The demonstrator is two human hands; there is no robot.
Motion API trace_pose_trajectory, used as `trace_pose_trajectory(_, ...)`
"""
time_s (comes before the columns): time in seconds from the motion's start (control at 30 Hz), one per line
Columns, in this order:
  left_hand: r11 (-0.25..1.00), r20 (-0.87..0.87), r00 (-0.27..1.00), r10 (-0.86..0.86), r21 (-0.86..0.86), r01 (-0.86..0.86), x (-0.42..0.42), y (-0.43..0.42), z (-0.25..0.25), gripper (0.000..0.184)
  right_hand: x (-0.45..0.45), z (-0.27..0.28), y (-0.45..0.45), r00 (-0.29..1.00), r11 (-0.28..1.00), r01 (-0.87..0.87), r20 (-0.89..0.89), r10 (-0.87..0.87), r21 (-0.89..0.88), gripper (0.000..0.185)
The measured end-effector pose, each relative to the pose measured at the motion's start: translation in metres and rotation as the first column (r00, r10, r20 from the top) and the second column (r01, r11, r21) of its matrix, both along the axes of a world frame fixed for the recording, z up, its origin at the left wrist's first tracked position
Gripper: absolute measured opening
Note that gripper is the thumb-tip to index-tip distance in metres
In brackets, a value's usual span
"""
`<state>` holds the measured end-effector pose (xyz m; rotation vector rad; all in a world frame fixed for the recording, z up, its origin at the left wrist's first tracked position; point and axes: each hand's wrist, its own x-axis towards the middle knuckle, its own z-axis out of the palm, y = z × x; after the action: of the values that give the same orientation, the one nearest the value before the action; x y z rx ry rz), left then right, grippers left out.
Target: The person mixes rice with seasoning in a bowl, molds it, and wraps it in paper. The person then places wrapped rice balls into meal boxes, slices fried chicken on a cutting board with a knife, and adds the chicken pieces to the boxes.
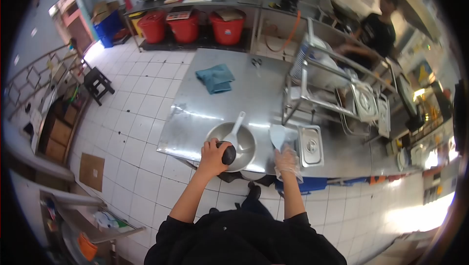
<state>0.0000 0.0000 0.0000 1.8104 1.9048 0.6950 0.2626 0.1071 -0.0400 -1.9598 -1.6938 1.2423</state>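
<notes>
My left hand [213, 157] is closed around a dark rounded object [228, 154] at the near left rim of a metal bowl [248, 149]. What this object is, I cannot make out. A white-handled utensil [239, 122] lies in the bowl, its handle leaning out over the far rim; its lower end is partly hidden. To the right of the bowl, my right hand [287, 159], in a clear plastic glove, is closed on a white spatula [277, 136], its pale blade pointing away from me over the steel table [244, 94].
Beside my right hand sits a lidded steel pan [311, 146]. A blue-green cloth [215, 78] and a pair of scissors [256, 62] lie farther back. A metal rack [305, 74] stands at the right, with a person [378, 33] behind it. Red buckets [227, 26] line the back.
</notes>
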Motion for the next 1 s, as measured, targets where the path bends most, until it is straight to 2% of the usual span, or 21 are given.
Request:
trace_pose_trajectory(0.07,0.997,-0.136,0.989,0.065,0.056,-0.058,-0.027,-0.007,-0.006,0.072,-0.04,0.0,-0.025,0.912,0.961,-0.106,0.411,-0.009,0.255,0.056)
trace_pose_trajectory(0.1,0.994,-0.113,0.988,0.107,-0.004,-0.108,0.034,0.004,-0.006,0.076,0.026,-0.008,-0.012,0.918,0.98,-0.082,0.396,0.004,0.18,0.056)
trace_pose_trajectory(0.17,0.927,0.128,0.944,0.306,0.187,-0.326,0.035,0.025,-0.013,0.078,0.028,-0.025,0.002,0.972,0.766,-0.232,0.168,0.164,0.599,0.057)
trace_pose_trajectory(0.2,0.847,0.372,0.859,0.352,0.265,-0.462,0.024,0.025,-0.025,0.08,0.015,-0.022,0.001,0.972,0.786,-0.232,0.124,0.197,0.573,0.057)
trace_pose_trajectory(0.27,0.674,0.732,0.503,0.46,0.08,-0.734,0.015,0.018,-0.045,0.072,-0.006,0.01,0.026,0.923,0.672,-0.275,-0.007,0.385,0.688,0.061)
trace_pose_trajectory(0.3,0.589,0.871,0.265,0.414,-0.034,-0.807,0.008,0.018,-0.067,0.071,-0.021,0.013,0.039,0.906,0.615,-0.336,0.065,0.418,0.713,0.061)
trace_pose_trajectory(0.37,0.473,0.966,-0.009,0.259,-0.134,-0.871,0.015,0.022,-0.087,0.072,-0.061,0.005,0.065,0.881,0.56,-0.397,0.132,0.454,0.727,0.061)
trace_pose_trajectory(0.43,0.369,0.899,0.007,0.439,-0.173,-0.913,0.021,0.029,-0.112,0.075,-0.102,-0.03,0.088,0.935,0.811,0.06,-0.317,0.159,0.582,0.052)
trace_pose_trajectory(0.47,0.346,0.847,0.025,0.531,-0.19,-0.919,0.026,0.029,-0.113,0.075,-0.104,-0.026,0.094,0.932,0.818,0.059,-0.325,0.16,0.573,0.052)
trace_pose_trajectory(0.5,0.329,0.793,0.045,0.607,-0.2,-0.923,0.027,0.035,-0.116,0.074,-0.104,-0.017,0.104,0.892,0.915,-0.082,-0.379,0.245,0.396,0.043)
trace_pose_trajectory(0.53,0.384,0.829,0.075,0.554,-0.174,-0.907,0.028,0.039,-0.119,0.076,-0.103,-0.009,0.113,0.842,0.948,-0.235,-0.443,0.308,0.213,0.037)
trace_pose_trajectory(0.57,0.396,0.831,0.076,0.551,-0.18,-0.901,0.026,0.041,-0.122,0.076,-0.1,-0.007,0.113,0.849,0.951,-0.225,-0.436,0.299,0.214,0.037)
trace_pose_trajectory(0.63,0.487,0.692,0.335,0.64,-0.027,-0.873,0.02,0.045,-0.141,0.078,-0.09,-0.009,0.095,0.48,0.967,-0.188,-0.844,0.241,0.169,0.032)
trace_pose_trajectory(0.7,0.602,0.688,0.445,0.574,0.014,-0.799,0.028,0.06,-0.131,0.075,-0.073,0.032,0.054,0.493,0.876,0.144,-0.801,0.341,0.461,0.038)
trace_pose_trajectory(0.77,0.654,0.437,0.618,0.653,0.086,-0.752,0.03,0.064,-0.128,0.064,-0.065,0.031,0.028,0.462,0.952,0.11,-0.863,0.204,0.284,0.032)
trace_pose_trajectory(0.8,0.685,0.451,0.637,0.625,0.075,-0.725,0.033,0.064,-0.133,0.064,-0.062,0.023,0.032,0.486,0.946,0.145,-0.854,0.187,0.29,0.032)
trace_pose_trajectory(0.83,0.671,0.535,0.589,0.605,0.055,-0.739,0.032,0.062,-0.141,0.058,-0.062,0.006,0.038,0.605,0.951,-0.123,-0.738,0.299,0.284,0.025)
trace_pose_trajectory(0.9,0.631,0.671,0.506,0.542,0.072,-0.772,0.035,0.054,-0.14,0.042,-0.073,-0.023,0.044,0.677,0.906,-0.352,-0.605,0.419,0.233,0.021)
trace_pose_trajectory(0.93,0.637,0.7,0.492,0.518,0.068,-0.768,0.038,0.057,-0.128,0.038,-0.084,-0.037,0.044,0.579,0.915,-0.155,-0.716,0.389,0.372,0.017)
trace_pose_trajectory(0.97,0.641,0.717,0.469,0.516,0.04,-0.767,0.042,0.047,-0.119,0.035,-0.081,-0.031,0.042,0.656,0.765,-0.089,-0.54,0.527,0.638,0.015)
trace_pose_trajectory(1.0,0.656,0.711,0.481,0.512,0.037,-0.754,0.04,0.04,-0.114,0.035,-0.078,-0.027,0.04,0.8,0.513,-0.023,-0.291,0.524,0.858,0.013)
